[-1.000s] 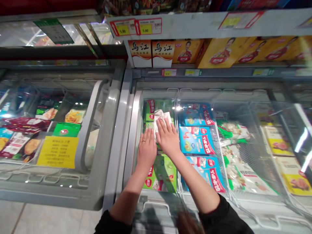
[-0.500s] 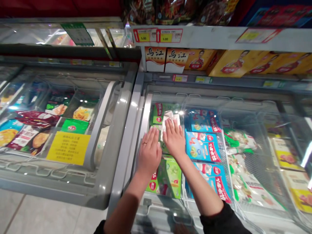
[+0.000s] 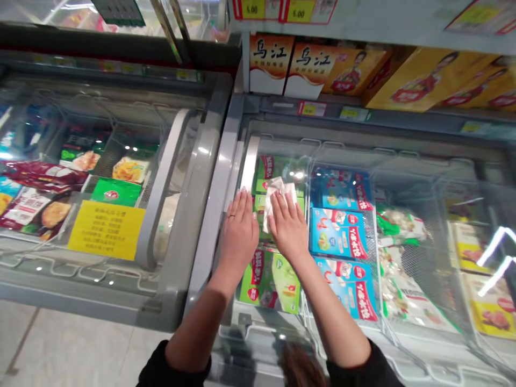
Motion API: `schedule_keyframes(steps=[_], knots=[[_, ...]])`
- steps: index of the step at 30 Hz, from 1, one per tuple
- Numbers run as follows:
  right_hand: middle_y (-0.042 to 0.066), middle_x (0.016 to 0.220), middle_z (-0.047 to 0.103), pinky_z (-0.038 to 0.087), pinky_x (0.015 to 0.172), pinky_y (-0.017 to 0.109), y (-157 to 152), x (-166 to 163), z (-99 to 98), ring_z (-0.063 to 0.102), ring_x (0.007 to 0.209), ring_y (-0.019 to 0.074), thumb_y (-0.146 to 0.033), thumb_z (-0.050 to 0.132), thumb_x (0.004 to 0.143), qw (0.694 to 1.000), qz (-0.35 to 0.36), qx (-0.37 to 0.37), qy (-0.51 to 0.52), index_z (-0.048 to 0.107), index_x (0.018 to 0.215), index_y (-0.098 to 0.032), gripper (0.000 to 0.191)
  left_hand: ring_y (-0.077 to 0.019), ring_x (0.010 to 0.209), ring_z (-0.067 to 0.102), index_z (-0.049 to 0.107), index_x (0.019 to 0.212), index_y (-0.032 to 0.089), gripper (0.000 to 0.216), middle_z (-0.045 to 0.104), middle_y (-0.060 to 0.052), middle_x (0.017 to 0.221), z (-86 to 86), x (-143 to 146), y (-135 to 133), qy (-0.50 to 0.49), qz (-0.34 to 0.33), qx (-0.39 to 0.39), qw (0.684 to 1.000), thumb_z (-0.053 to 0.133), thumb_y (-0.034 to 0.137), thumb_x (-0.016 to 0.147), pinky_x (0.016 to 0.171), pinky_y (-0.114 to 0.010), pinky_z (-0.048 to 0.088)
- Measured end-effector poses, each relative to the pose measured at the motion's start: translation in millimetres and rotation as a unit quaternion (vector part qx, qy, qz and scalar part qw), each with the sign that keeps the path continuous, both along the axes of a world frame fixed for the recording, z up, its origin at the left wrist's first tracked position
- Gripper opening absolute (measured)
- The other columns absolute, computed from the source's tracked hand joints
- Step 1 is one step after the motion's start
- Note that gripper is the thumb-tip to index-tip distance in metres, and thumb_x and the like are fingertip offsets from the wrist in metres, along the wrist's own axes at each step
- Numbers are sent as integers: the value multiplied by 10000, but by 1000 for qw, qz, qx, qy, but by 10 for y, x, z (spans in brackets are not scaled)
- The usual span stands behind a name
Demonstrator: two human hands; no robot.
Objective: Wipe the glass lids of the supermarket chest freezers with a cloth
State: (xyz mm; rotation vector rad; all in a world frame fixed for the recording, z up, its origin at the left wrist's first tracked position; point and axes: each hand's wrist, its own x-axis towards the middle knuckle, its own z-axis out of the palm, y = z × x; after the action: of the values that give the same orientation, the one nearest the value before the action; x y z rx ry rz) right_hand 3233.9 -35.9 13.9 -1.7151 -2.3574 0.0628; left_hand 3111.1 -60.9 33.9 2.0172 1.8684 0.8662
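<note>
My right hand [image 3: 289, 223] lies flat, fingers stretched out, on a crumpled white tissue [image 3: 277, 186] that rests on the glass lid [image 3: 249, 166] of a chest freezer. Part of the tissue is under the fingers. To its left, my left hand [image 3: 241, 228] lies flat with fingers straight and close together, by the lid's pale left frame; it holds nothing, and a ring shows on one finger. Under the glass, green food boxes [image 3: 270, 282] sit below both hands. Blue boxes [image 3: 336, 234] fill the compartment to the right.
A second freezer [image 3: 189, 236] stands on the left with bagged food and a yellow notice [image 3: 107, 230] on its glass. Bags of white food [image 3: 407, 285] lie farther right in a wire basket. Yellow and orange cartons [image 3: 272, 64] line the shelf behind, above price tags [image 3: 312, 109].
The view has tipped down a little. My left hand has shifted slightly left, widening the gap between the hands. My right hand stays on the tissue at about the same place.
</note>
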Motion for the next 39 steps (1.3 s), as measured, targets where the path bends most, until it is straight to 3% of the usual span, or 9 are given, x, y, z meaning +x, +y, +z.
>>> schedule_keyframes(steps=[3, 7, 10, 13, 19, 25, 31, 35, 39], knots=[[7, 1326, 197, 159, 996, 404, 177, -214, 1, 95, 1222, 177, -255, 285, 830, 999, 27, 12, 12, 205, 1279, -186, 461, -172, 1211, 132, 227, 1264, 183, 450, 200, -10, 1316, 1, -6, 5, -6, -4, -5, 1000, 273, 135, 818, 1026, -405, 167], [-24, 1319, 217, 164, 999, 383, -194, -102, 25, 116, 1219, 163, -257, 293, 827, 997, 76, -19, 8, 218, 1272, -225, 453, -173, 1212, 125, 213, 1266, 180, 449, 193, -14, 1318, 6, -14, 1, -12, -13, -6, 1000, 268, 137, 822, 1020, -419, 179], [-24, 1316, 221, 179, 995, 376, -483, 170, 22, 132, 1216, 168, -259, 303, 823, 998, 44, -39, -7, 209, 1275, -238, 462, -165, 1214, 119, 201, 1269, 203, 459, 194, 2, 1316, 8, -11, -6, -11, -14, -6, 1000, 280, 136, 822, 1022, -411, 178], [7, 1320, 212, 183, 987, 400, -433, 280, -1, 130, 1216, 187, -253, 299, 824, 999, -20, -24, -15, 187, 1285, -208, 476, -170, 1212, 122, 223, 1266, 199, 453, 201, 6, 1313, 0, 13, -11, -1, -17, -6, 1000, 285, 139, 821, 1030, -396, 165], [-12, 1332, 175, 137, 1004, 407, -356, -70, -52, 84, 1223, 182, -277, 284, 835, 999, 36, -22, -9, 206, 1279, -193, 459, -161, 1213, 126, 238, 1261, 229, 467, 193, 43, 1311, 23, 70, -93, 20, -24, 13, 999, 307, 143, 807, 1040, -382, 135], [-38, 1325, 186, 154, 1006, 376, -989, 212, -32, 105, 1221, 166, -273, 309, 825, 996, 53, -73, -8, 198, 1278, -238, 468, -169, 1210, 136, 277, 1249, 218, 459, 228, 37, 1300, 29, 18, -572, 75, -38, -32, 996, 331, 146, 799, 1031, -382, 144], [22, 1331, 171, 145, 981, 466, -932, 229, -113, 93, 1219, 219, -245, 281, 827, 998, -45, -43, 16, 151, 1293, -179, 488, -178, 1205, 154, 265, 1256, 236, 463, 239, 32, 1297, -192, -3, -1056, 90, -22, -55, 994, 327, 164, 803, 1021, -389, 169], [-9, 1328, 187, 145, 995, 441, -1186, -2, -160, 100, 1220, 200, -249, 293, 827, 996, 56, -62, 39, 162, 1289, -204, 483, -172, 1210, 142, 243, 1265, 208, 454, 195, 19, 1315, -272, 10, -1120, 94, 13, -38, 995, 297, 176, 816, 1027, -368, 165], [-51, 1320, 199, 166, 1005, 372, -1779, 197, -179, 113, 1220, 161, -266, 308, 825, 982, 143, -122, 30, 172, 1282, -250, 477, -178, 1217, 110, 259, 1254, 168, 429, 200, -2, 1318, -272, 33, -1145, 106, 27, -19, 994, 287, 183, 826, 1030, -375, 130]])
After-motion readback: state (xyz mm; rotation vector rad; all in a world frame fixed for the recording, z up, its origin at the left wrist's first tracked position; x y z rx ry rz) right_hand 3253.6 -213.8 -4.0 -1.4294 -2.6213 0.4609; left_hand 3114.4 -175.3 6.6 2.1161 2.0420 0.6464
